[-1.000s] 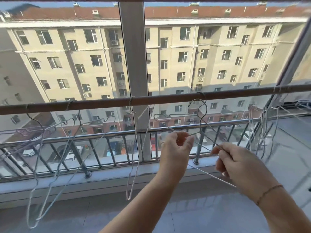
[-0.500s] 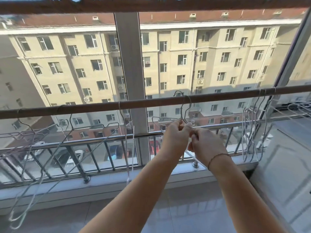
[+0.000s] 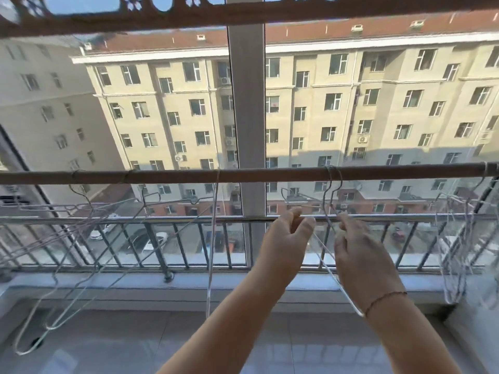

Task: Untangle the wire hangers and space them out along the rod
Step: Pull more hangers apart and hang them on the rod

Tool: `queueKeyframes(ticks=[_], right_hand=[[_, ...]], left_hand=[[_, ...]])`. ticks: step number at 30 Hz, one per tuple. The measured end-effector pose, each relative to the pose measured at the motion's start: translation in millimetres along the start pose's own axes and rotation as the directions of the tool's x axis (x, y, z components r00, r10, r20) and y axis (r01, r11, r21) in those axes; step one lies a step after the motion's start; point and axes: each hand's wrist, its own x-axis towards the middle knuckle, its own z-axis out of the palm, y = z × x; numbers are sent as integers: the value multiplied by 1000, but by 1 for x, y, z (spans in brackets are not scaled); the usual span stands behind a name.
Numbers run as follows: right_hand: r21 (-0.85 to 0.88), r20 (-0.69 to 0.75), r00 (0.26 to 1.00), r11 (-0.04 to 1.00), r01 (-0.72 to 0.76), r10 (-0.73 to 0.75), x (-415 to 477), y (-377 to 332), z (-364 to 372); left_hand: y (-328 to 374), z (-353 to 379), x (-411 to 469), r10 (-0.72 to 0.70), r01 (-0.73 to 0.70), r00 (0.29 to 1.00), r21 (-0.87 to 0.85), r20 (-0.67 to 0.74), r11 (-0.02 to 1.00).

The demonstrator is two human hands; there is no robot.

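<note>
Two hands engaged: left hand (image 3: 286,233) and right hand (image 3: 361,255) each pinch wire of one hanger (image 3: 328,263), hooked on the rod (image 3: 270,174) right of centre. Step, apparently: separating it. Next: slide clear along rod. Untouched: left bunch (image 3: 81,238), right bunch (image 3: 453,252), both tangled.

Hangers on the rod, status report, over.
Left hand and right hand each pinch wire of the middle hangers, hooked over the rod. Left group crossed, right-end bunch crowded. Nothing seen blocking the hands.

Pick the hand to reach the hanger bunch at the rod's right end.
Probably right: the right hand is nearer the hanger bunch; the left hand would cross over. Both pinch one wire hanger.
</note>
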Motion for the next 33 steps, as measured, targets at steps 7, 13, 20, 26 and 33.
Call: queueKeyframes(ticks=[7, 13, 20, 26, 33], right_hand=[[169, -83, 946, 931, 324, -314, -31, -61, 13], [186, 30, 975, 959, 213, -222, -34, -104, 78], [262, -142, 975, 944, 201, -168, -56, -167, 118], [517, 228, 973, 850, -100, -24, -62, -216, 196], [811, 301, 953, 516, -275, 36, -55, -238, 230]], left_hand=[[17, -96, -42, 181, -172, 931, 55, -318, 984], [11, -182, -54, 161, -168, 843, 33, -513, 985], [-4, -250, -56, 163, -137, 869, 90, -468, 987], [-24, -290, -39, 8, 18, 921, 63, -388, 998], [-44, -291, -20, -334, 321, 939, -140, -83, 937]])
